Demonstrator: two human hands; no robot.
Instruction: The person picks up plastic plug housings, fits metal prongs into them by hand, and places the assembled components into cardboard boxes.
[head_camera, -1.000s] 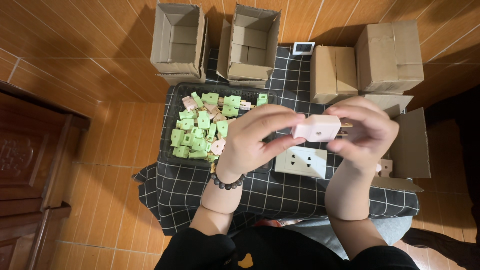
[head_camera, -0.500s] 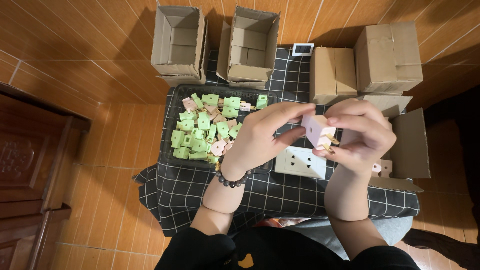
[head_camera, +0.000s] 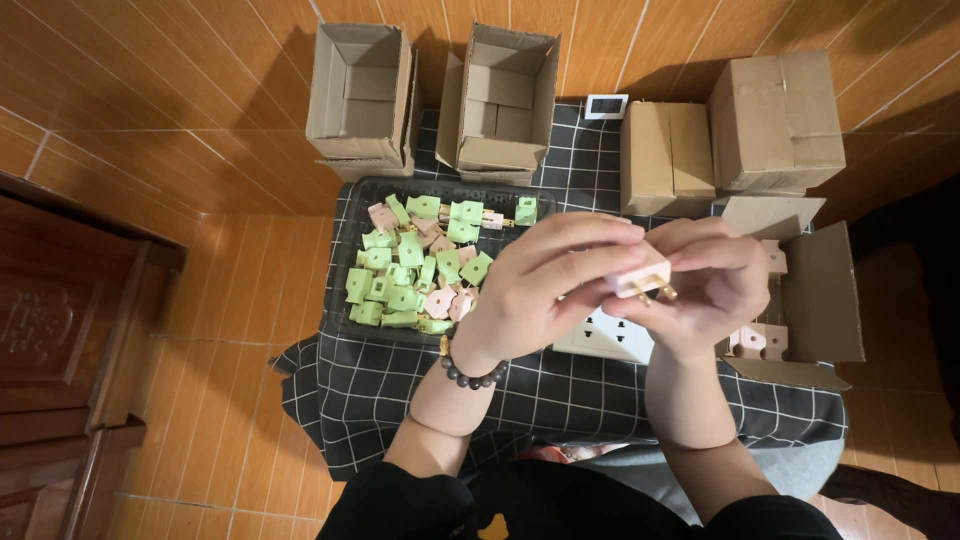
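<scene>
My left hand (head_camera: 545, 285) and my right hand (head_camera: 705, 285) meet above the table, both gripping one small pale pink plug adapter (head_camera: 640, 275) whose brass prongs stick out to the right. Under the hands lies a white socket strip (head_camera: 615, 338) on the checked cloth. To the left, a black tray (head_camera: 350, 190) holds several green and pink adapters (head_camera: 410, 275). A bead bracelet circles my left wrist.
Two open cardboard boxes (head_camera: 360, 95) (head_camera: 500, 100) stand behind the tray. Two closed boxes (head_camera: 668, 155) (head_camera: 778, 120) sit at the back right. An open box (head_camera: 810, 295) at the right holds pink adapters. A small white device (head_camera: 606, 105) lies on the cloth. A dark wooden cabinet (head_camera: 60, 340) stands left.
The pink adapter has been turned in my hands from lying flat and broad to end-on with its prongs showing. The hands have stayed close over the socket strip.
</scene>
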